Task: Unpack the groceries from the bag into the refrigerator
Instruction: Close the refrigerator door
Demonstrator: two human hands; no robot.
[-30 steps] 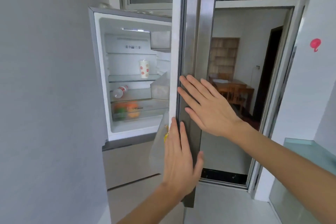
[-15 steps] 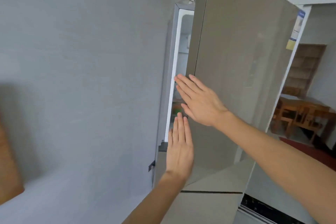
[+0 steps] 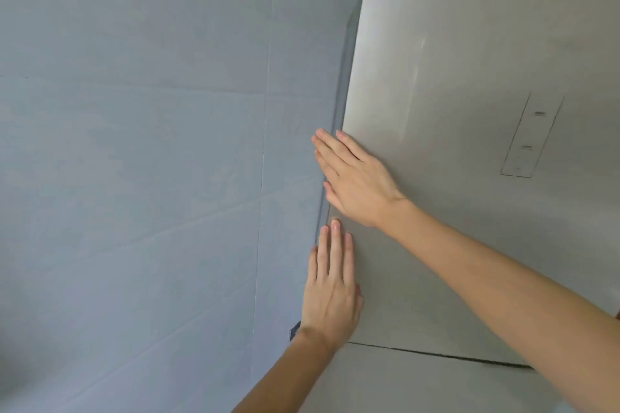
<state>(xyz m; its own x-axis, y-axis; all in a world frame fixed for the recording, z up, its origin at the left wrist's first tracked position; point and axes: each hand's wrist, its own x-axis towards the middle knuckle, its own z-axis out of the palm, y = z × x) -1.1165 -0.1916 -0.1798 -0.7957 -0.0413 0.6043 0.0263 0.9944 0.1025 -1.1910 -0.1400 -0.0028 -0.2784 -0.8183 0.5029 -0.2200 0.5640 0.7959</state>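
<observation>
Head view shows your left hand (image 3: 330,292) and right hand (image 3: 357,179) flat on the fridge door (image 3: 453,84) near its left edge beside the wall (image 3: 151,161), fingers straight, close together, holding nothing.

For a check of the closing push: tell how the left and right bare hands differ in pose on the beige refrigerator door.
The left hand lies lower, fingers pointing straight up; the right hand lies higher, fingers slanting up to the left. The left hand's fingers are together; the right hand's are slightly spread. Both lie flat, palms down, empty, near the left edge of the beige refrigerator door.
</observation>
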